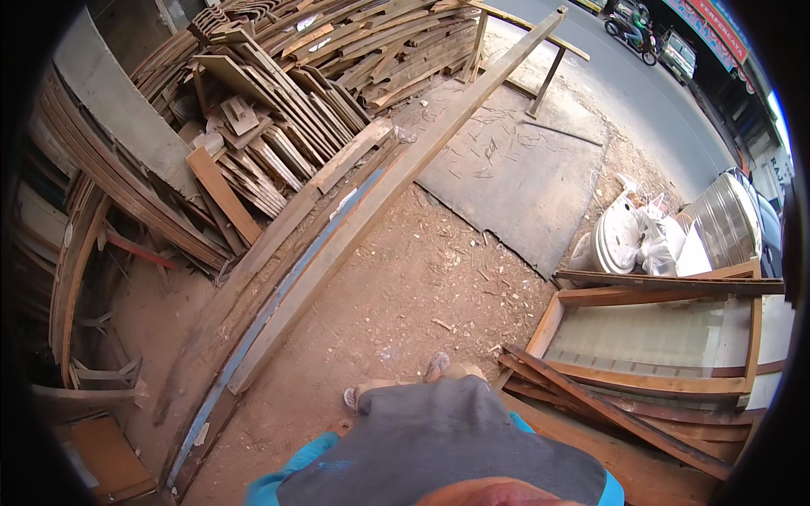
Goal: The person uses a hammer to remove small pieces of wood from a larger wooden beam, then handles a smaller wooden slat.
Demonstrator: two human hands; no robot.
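Neither of my hands can be made out. Only the blue sleeve of my left arm (297, 465) and a bit of the blue sleeve of my right arm (521, 422) show beside my dark grey shirt. In front of me a long wooden beam (375, 221) slants from near left to far right, its far end up on a wooden trestle (553, 80). A board with a blue-painted edge (291, 282) runs along its left side. Farther left lies another weathered beam (274, 244).
Stacked planks (283, 110) and a larger pile of used timber (396, 42) fill the far left. A flat dark sheet (515, 190) lies ahead. Framed glass panels (650, 337) with loose wood strips (624, 417) are at right, below white buckets (616, 236). A road (641, 101) passes beyond.
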